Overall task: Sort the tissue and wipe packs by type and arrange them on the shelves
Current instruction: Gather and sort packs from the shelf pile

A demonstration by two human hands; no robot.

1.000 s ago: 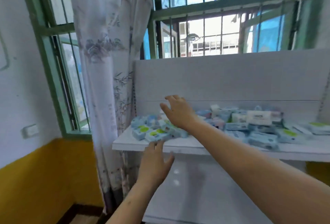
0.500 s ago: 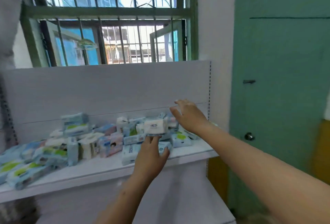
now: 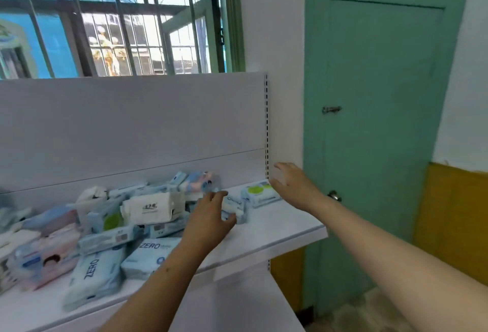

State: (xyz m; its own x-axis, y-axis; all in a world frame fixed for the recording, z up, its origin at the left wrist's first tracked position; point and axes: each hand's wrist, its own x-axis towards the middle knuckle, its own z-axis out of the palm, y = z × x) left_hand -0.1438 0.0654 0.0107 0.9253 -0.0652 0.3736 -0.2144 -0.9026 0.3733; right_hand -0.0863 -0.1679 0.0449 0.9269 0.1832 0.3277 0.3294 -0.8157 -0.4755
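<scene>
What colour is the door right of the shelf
Teal green door, seen best in the head view.

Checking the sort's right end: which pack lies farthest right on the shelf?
The green-labelled wipe pack, lying apart beside the right hand.

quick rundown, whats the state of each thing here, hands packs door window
left hand: reaching, fingers curled at small blue-and-white pack, grip unclear
right hand: open, hovering over green-label white wipe pack
green-label white wipe pack: flat, apart from pile
white tissue pack: atop jumbled pile
blue ZERO packs: lying unsorted
white shelf: right end bare
green door: closed
barred window: casement ajar
</scene>
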